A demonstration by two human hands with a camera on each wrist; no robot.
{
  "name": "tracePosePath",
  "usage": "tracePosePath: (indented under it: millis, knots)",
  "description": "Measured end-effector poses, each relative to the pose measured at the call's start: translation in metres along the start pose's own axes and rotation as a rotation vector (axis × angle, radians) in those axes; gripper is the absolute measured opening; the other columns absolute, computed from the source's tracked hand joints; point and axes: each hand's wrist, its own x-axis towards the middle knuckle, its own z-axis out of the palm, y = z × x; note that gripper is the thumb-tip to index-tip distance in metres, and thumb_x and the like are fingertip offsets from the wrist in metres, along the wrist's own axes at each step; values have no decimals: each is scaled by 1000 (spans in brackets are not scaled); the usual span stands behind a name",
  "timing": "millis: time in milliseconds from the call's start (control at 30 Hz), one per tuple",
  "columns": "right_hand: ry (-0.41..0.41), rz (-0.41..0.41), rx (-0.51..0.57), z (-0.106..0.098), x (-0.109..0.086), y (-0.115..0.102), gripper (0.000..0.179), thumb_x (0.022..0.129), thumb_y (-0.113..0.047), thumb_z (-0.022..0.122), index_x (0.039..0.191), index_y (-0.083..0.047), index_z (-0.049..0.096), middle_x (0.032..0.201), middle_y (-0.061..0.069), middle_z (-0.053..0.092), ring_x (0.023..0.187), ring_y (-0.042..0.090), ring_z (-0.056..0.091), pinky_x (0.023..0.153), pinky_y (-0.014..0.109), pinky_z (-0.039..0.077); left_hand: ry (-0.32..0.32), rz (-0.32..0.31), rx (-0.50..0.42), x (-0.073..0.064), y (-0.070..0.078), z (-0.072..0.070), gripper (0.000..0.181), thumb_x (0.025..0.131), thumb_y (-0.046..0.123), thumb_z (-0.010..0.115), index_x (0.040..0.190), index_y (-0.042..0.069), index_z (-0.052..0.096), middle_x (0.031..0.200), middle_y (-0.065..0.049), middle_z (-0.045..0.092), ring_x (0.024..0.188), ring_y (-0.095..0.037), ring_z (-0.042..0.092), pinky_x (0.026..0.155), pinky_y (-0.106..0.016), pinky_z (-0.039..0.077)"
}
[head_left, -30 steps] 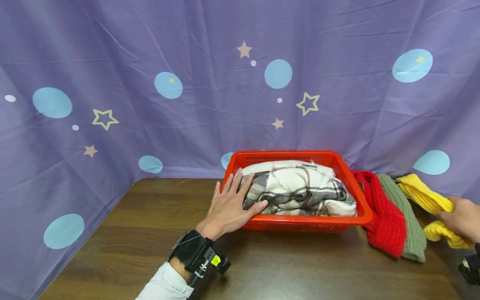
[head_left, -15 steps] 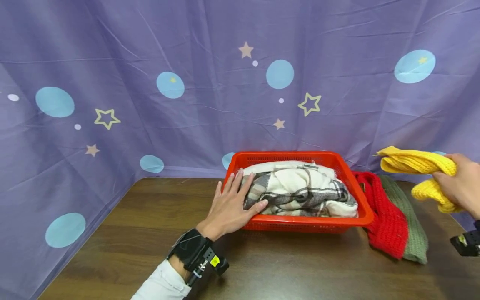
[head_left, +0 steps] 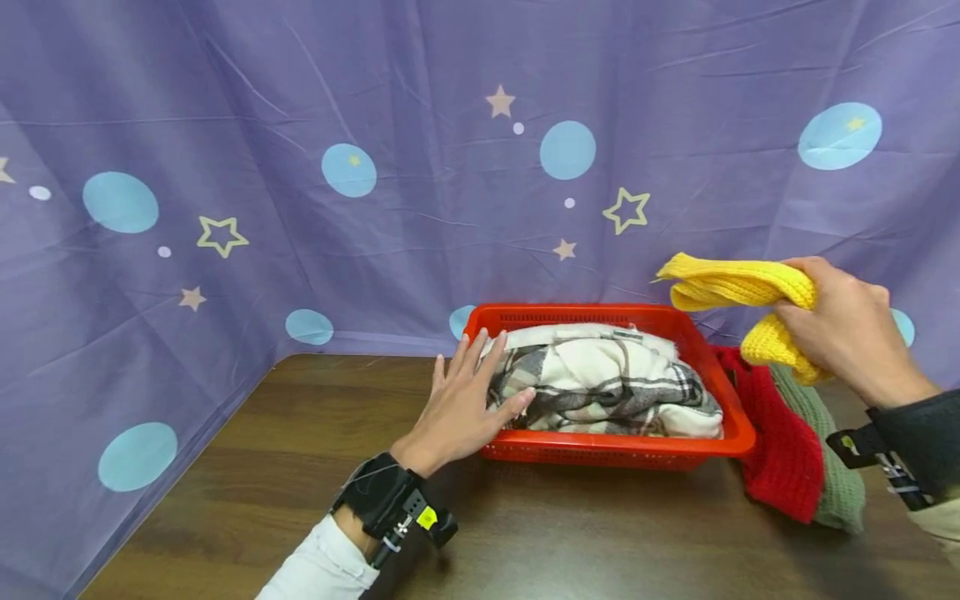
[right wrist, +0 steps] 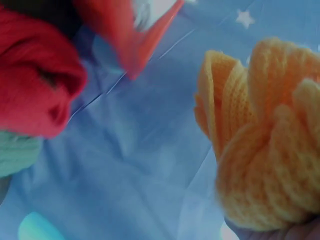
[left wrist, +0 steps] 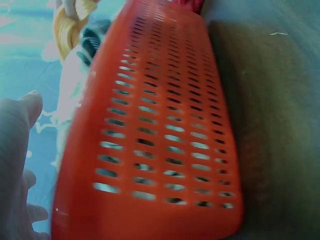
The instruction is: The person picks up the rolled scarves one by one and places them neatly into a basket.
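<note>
My right hand (head_left: pixel 851 325) grips a folded yellow knitted scarf (head_left: pixel 738 283) above the table, to the right of the red plastic basket (head_left: pixel 600 443). In the right wrist view the scarf (right wrist: pixel 270 150) bulges in thick ribbed folds over the hand. A white, grey and black plaid scarf (head_left: pixel 592 362) lies bunched inside the basket. My left hand (head_left: pixel 461 408) is spread with straight fingers over the basket's left end. The left wrist view shows its thumb and fingers beside the perforated basket wall (left wrist: pixel 165 150).
A red knitted item (head_left: pixel 783 450) and a green knitted item (head_left: pixel 836 467) lie side by side against the basket's right end. Behind the wooden table (head_left: pixel 360 400) hangs a purple curtain (head_left: pixel 420 167) with stars and dots. Black camera straps circle both wrists.
My right hand has lifted the yellow scarf off the table at the far right and carried it up and left toward the basket. The left hand stays at the basket's left end.
</note>
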Motion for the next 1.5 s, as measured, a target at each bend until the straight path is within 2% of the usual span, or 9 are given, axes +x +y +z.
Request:
tracePosePath:
  millis: [167, 400, 600, 700, 800, 967, 1167, 1333, 1500]
  knots:
    - [-19, -86, 48, 9, 8, -26, 47, 89, -6, 64, 135, -3, 57, 109, 31, 63, 85, 45, 55, 71, 55, 40, -3, 28, -36, 13, 12, -13, 87, 96, 67, 47, 164, 28, 9, 170, -6, 7, 155, -27, -2, 120, -61, -2]
    - [-29, -264, 97, 27, 21, -68, 44, 87, -3, 67, 131, -7, 62, 109, 23, 66, 83, 35, 57, 70, 51, 42, 51, 139, -33, 47, 44, -29, 97, 92, 66, 59, 163, 32, 1, 170, -3, 5, 156, -26, 6, 118, -60, 21]
    - [-74, -397, 185, 37, 26, -98, 47, 87, 1, 71, 132, -9, 62, 116, 17, 67, 88, 31, 61, 73, 48, 49, 92, 133, 15, 81, 61, -39, 104, 87, 59, 72, 164, 25, 11, 169, -10, 7, 155, -33, 12, 116, -61, 28]
    - [-105, -452, 237, 40, 28, -104, 49, 86, 4, 72, 132, -9, 62, 124, 16, 67, 94, 31, 64, 77, 50, 53, 150, 166, 10, 94, 58, -40, 82, 88, 44, 77, 155, 17, 39, 163, -11, 31, 152, -33, 25, 114, -58, 31]
    - [-134, -493, 248, 41, 30, -105, 53, 85, 7, 73, 134, -9, 60, 126, 16, 66, 96, 33, 64, 78, 52, 54, 249, 263, -11, 104, 50, -40, 47, 90, 23, 76, 132, 9, 60, 136, -12, 61, 132, -28, 54, 103, -49, 44]
    - [-108, -573, 126, 47, 40, -94, 63, 80, 9, 72, 136, -5, 48, 123, 22, 61, 91, 38, 63, 72, 56, 51, 347, 445, 75, 114, 28, -44, 39, 94, 13, 70, 125, 8, 48, 109, -16, 62, 89, -28, 64, 71, -43, 54]
    - [-39, -646, 42, 60, 51, -70, 55, 74, 12, 71, 118, -3, 41, 105, 23, 57, 68, 34, 54, 54, 47, 46, 321, 596, 304, 122, 6, -45, 40, 99, 18, 65, 124, 19, 35, 109, -17, 44, 81, -26, 59, 56, -33, 54]
    - [-92, -593, -46, 70, 57, -58, 40, 78, 10, 74, 109, -6, 53, 97, 18, 56, 68, 34, 55, 58, 50, 48, 250, 592, 362, 130, 5, -42, 23, 97, 18, 69, 119, 16, 60, 111, -13, 51, 90, -24, 61, 62, -33, 56]
    - [-138, -473, -86, 80, 60, -51, 30, 85, 2, 74, 111, -6, 60, 100, 20, 54, 76, 39, 58, 64, 56, 51, 171, 557, 411, 134, 7, -36, 18, 96, 18, 71, 111, 9, 67, 107, -11, 59, 86, -23, 66, 68, -33, 57]
